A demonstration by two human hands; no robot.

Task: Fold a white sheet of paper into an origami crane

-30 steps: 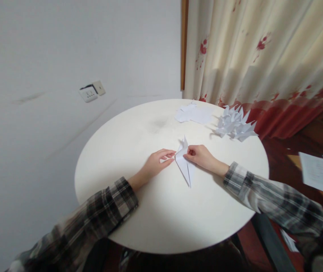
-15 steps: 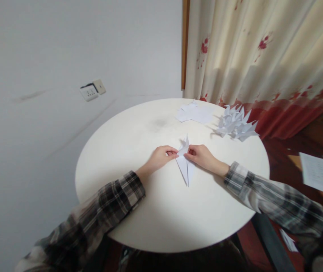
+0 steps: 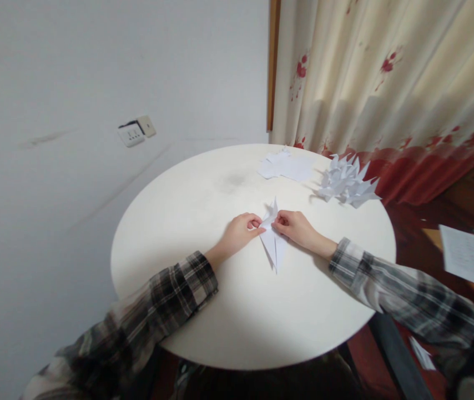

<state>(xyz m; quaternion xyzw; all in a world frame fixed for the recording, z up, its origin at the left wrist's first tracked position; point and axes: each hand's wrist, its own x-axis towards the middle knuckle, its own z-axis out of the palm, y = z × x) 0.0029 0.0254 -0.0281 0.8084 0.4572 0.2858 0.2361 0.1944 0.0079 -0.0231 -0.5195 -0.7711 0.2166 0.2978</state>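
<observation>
Between my hands, at the middle of the round white table (image 3: 220,311), is a partly folded white paper (image 3: 269,240). Its two narrow points lie toward me and a raised flap stands up at its far end. My left hand (image 3: 243,229) pinches the paper's left edge with thumb and fingers. On the other side my right hand (image 3: 295,226) grips the right edge near the base of the flap, its fingers curled. The fingertips hide part of the folds there.
Several folded white paper cranes (image 3: 345,180) are clustered at the table's back right. Beside them lie flat white paper sheets (image 3: 291,166). A patterned curtain (image 3: 345,83) hangs behind, and a wall socket (image 3: 131,135) is on the left wall. Written sheets (image 3: 470,255) lie off to the right.
My left hand has shifted slightly to the right and its thumb reaches a little further over the paper. My right hand has risen very slightly; the cranes have not moved.
</observation>
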